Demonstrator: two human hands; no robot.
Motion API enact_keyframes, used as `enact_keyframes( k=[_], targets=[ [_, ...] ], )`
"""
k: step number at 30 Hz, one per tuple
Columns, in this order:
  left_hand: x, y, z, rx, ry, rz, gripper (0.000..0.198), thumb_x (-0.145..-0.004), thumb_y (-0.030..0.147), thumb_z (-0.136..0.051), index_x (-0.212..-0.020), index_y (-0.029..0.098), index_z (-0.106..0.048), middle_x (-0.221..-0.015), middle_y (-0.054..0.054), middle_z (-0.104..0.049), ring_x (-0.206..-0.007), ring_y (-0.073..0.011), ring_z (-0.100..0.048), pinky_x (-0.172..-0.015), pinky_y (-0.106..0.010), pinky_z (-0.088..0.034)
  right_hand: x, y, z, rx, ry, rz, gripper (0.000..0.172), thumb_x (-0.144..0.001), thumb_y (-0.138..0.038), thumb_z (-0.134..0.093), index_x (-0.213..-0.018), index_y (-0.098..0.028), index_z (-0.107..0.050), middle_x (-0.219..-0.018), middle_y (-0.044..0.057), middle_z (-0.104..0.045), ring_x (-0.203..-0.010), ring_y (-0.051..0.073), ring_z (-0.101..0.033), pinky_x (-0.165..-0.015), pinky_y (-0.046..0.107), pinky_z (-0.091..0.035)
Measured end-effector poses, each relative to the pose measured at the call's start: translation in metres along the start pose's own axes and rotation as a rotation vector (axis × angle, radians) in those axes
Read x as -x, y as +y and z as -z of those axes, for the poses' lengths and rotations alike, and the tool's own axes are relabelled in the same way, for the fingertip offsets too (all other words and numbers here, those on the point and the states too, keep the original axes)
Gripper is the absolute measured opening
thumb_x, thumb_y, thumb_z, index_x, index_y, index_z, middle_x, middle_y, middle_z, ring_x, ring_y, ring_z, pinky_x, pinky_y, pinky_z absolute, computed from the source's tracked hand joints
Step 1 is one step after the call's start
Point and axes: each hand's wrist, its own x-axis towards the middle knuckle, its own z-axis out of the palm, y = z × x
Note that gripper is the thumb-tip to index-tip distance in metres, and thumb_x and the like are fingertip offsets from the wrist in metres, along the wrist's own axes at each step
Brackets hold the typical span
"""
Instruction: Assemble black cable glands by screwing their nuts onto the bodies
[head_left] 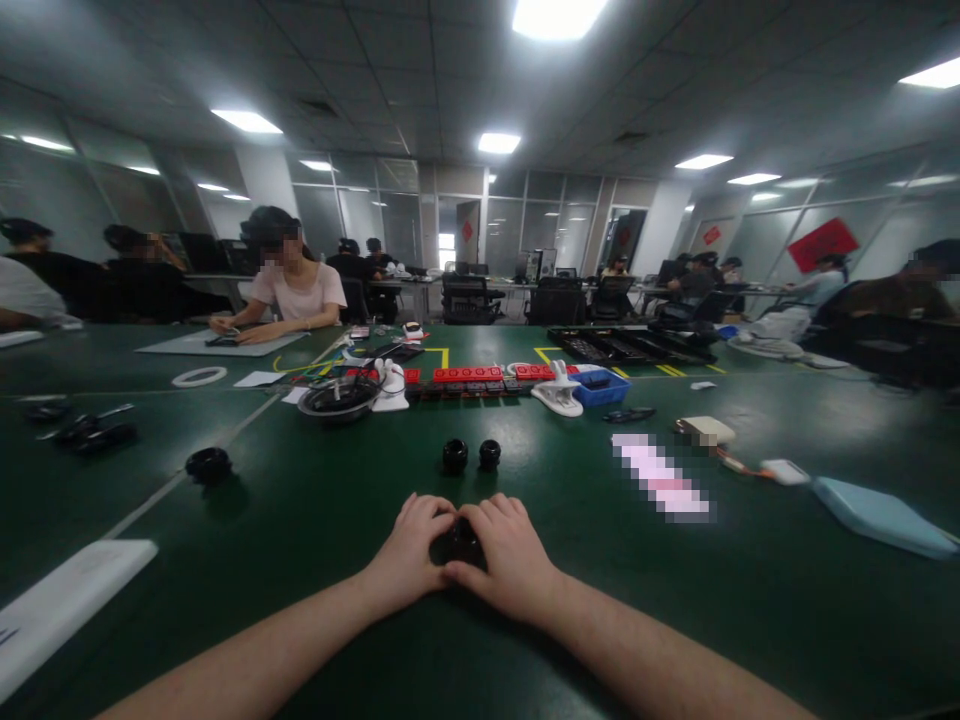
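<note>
My left hand (412,545) and my right hand (514,555) meet around a dark, glossy round part (459,545), low over the green tabletop (360,640). Fingers of both hands curl about it from either side and cover most of it, so its exact kind does not show. Just beyond my fingertips stand two black ring-shaped parts with open middles, the left one (454,457) slightly larger than the right one (490,455). A third black ring-shaped part (208,466) lies off to the left.
Farther back are red blocks in a row (469,375), a white clamp (561,390), a blue bin (600,386) and a round dish (337,398). A white box (67,610) lies at left, a light-blue pouch (881,515) at right. A person (292,290) works across the table.
</note>
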Motion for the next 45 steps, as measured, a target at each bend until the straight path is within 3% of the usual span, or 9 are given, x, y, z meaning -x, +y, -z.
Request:
enact_keyframes(
  k=[5, 18, 34, 45],
  targets=[
    [0.0022, 0.0032, -0.0011, 0.024, -0.006, -0.013, 0.038, -0.061, 0.035, -0.063, -0.096, 0.023, -0.057, -0.102, -0.003, -0.052, -0.101, -0.0234, -0.045, -0.101, -0.051, -0.019, 0.0010, -0.0007, 0.0052, 0.012, -0.013, 0.005, 0.038, -0.073, -0.044, -0.056, -0.104, -0.021, -0.050, -0.092, 0.004, -0.051, -0.087, 0.020, -0.040, -0.076, 0.034, -0.031],
    [0.0013, 0.0048, -0.0022, 0.050, 0.014, 0.017, 0.035, -0.059, 0.035, -0.065, -0.092, 0.024, -0.059, -0.098, -0.003, -0.055, -0.097, -0.0232, -0.049, -0.100, -0.052, -0.020, 0.0038, 0.0005, 0.0042, -0.042, 0.018, -0.013, 0.048, -0.071, -0.040, -0.060, -0.112, -0.020, -0.047, -0.092, 0.004, -0.049, -0.088, 0.020, -0.041, -0.078, 0.035, -0.034],
    [0.0015, 0.0046, -0.0012, 0.019, 0.007, -0.017, 0.031, -0.060, 0.035, -0.064, -0.088, 0.023, -0.059, -0.097, -0.003, -0.054, -0.097, -0.0227, -0.049, -0.101, -0.053, -0.017, 0.0038, 0.0010, 0.0055, -0.059, -0.001, -0.010, 0.037, -0.071, -0.038, -0.060, -0.102, -0.019, -0.052, -0.089, 0.004, -0.050, -0.086, 0.020, -0.042, -0.077, 0.034, -0.035],
    [0.0001, 0.0004, -0.0030, 0.038, -0.002, -0.025, 0.031, -0.060, 0.037, -0.064, -0.088, 0.023, -0.059, -0.098, -0.003, -0.055, -0.097, -0.0238, -0.048, -0.100, -0.054, -0.016, 0.0060, -0.0021, 0.0105, -0.107, -0.044, 0.041, 0.045, -0.075, -0.028, -0.052, -0.117, -0.020, -0.042, -0.097, 0.005, -0.049, -0.090, 0.020, -0.041, -0.081, 0.034, -0.033]
  ],
)
